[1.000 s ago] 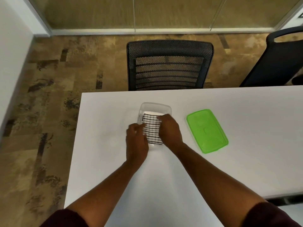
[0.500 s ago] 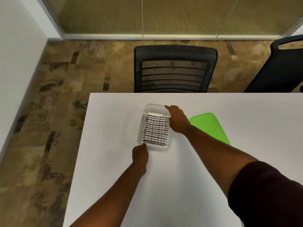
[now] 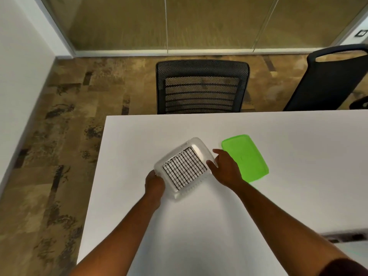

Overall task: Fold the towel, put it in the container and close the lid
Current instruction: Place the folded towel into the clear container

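A folded white towel with a black grid pattern [image 3: 184, 168] lies inside the clear plastic container [image 3: 196, 144], which sits turned at an angle on the white table [image 3: 298, 186]. My left hand [image 3: 155, 183] grips the container's near left corner. My right hand [image 3: 226, 168] holds the container's right rim, thumb on the edge. The green lid [image 3: 247, 156] lies flat on the table just right of my right hand, partly hidden by it.
A black mesh office chair [image 3: 202, 87] stands behind the table's far edge. A second dark chair [image 3: 326, 80] is at the far right. The table's left edge drops to patterned carpet [image 3: 59, 156].
The container has been rotated clockwise so it lies diagonally. My right hand slid from the far corner to the right rim. My left hand stayed on the near left corner.
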The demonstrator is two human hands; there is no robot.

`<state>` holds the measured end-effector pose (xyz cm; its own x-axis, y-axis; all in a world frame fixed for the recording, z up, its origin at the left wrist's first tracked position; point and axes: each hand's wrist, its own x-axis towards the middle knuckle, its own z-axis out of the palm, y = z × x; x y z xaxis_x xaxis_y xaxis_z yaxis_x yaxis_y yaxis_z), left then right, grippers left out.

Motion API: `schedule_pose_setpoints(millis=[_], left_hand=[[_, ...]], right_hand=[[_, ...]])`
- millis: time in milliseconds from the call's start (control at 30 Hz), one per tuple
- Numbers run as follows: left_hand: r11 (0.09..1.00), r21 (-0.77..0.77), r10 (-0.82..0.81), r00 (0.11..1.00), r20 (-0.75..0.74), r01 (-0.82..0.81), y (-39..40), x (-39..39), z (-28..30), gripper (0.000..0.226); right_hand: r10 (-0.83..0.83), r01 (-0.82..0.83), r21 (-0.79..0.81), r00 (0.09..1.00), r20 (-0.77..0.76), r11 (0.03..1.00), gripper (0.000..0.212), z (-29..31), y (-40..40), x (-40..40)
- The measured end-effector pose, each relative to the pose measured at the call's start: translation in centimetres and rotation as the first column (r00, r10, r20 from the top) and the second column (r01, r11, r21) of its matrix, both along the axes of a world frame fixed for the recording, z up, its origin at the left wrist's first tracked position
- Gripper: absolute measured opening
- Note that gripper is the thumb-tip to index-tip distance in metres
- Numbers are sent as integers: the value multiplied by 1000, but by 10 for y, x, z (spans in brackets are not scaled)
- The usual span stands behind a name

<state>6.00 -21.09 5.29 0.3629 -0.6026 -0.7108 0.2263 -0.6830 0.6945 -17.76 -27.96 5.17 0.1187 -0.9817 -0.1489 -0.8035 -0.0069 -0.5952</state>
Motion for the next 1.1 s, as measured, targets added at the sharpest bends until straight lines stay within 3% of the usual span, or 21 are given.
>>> schedule_pose_setpoints(millis=[167, 633, 800, 1000, 1100], left_hand=[[989, -25, -142, 976, 166, 148, 29, -6, -1, 33], [919, 31, -387, 884, 261, 393, 121, -30, -8, 37], [910, 64, -410, 868, 280, 409, 127, -33, -12, 33], [918, 164, -395, 871, 290, 362, 118, -30, -16, 47], [930, 142, -367, 842, 396, 339, 109, -27, -15, 52]], right_hand=[[-69, 72, 65, 996, -47, 995, 42, -2, 63, -13], [-107, 128, 229, 989, -100, 965, 28, -22, 171, -52], [-121, 136, 232, 990, -77, 963, 28, -30, 184, -58], [-135, 142, 243, 990, -46, 960, 28, -32, 184, -63], [-202, 210, 213, 977, -61, 954, 31, -28, 175, -67]])
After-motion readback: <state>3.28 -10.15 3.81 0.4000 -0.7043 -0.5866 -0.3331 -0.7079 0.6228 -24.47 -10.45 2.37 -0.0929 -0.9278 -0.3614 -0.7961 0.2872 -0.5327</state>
